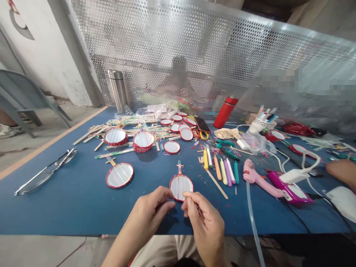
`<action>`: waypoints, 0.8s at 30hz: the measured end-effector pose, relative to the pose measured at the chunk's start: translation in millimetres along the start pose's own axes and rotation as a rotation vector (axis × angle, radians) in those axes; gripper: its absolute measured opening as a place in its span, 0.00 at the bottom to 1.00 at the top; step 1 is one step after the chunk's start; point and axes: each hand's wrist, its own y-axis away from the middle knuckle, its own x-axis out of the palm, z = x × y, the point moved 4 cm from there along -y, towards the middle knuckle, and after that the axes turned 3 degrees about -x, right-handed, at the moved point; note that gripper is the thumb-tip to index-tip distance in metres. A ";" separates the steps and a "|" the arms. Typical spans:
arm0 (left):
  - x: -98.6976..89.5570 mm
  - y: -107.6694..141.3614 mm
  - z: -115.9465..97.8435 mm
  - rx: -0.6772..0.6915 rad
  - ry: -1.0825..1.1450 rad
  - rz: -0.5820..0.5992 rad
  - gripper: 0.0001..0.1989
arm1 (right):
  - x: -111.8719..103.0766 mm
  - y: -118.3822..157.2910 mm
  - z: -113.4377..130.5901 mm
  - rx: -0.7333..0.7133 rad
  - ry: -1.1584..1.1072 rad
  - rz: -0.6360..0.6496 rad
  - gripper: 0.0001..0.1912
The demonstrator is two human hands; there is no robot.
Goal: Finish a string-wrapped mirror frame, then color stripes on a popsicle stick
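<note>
A small round banjo-like craft piece (181, 187) lies on the blue table before me, its white face rimmed in red. Thin strings cross the face, and a short striped stick neck points away from me. Close against its lower left rim is my left hand (155, 209), thumb and forefinger nearly together. My right hand (204, 218) pinches at the lower right rim, its other fingers curled. Whatever either pinch holds is too small or hidden to make out. Left of them lies a similar stringed piece (119, 175), and a neckless red-rimmed disc (171, 147) sits behind.
Stacked red-rimmed discs (143, 141) and wooden craft sticks (94, 131) crowd the back. Colored crayon-like sticks (224, 170), a pink glue gun (261, 180) and a magenta box (292, 191) stand right. Eyeglasses (46, 172) lie left; a red bottle (226, 112) stands behind. Another person's arm (342, 170) reaches in.
</note>
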 end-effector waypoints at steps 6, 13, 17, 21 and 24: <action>-3.6 1.2 -2.8 0.026 0.058 -0.072 0.11 | 11.4 0.4 8.9 -0.165 0.059 0.080 0.13; -5.0 4.7 -9.4 0.036 0.044 -0.052 0.09 | 19.7 2.8 13.2 -0.298 0.188 0.113 0.13; -6.2 5.9 -7.7 -0.033 0.023 -0.034 0.10 | 20.3 3.8 11.7 -0.309 0.197 0.142 0.13; -6.3 4.8 -3.7 -0.044 -0.006 -0.028 0.08 | 22.1 5.1 11.8 -0.346 0.217 0.157 0.12; -5.6 2.5 -2.0 -0.040 -0.018 -0.006 0.08 | 23.1 5.4 12.8 -0.356 0.214 0.169 0.12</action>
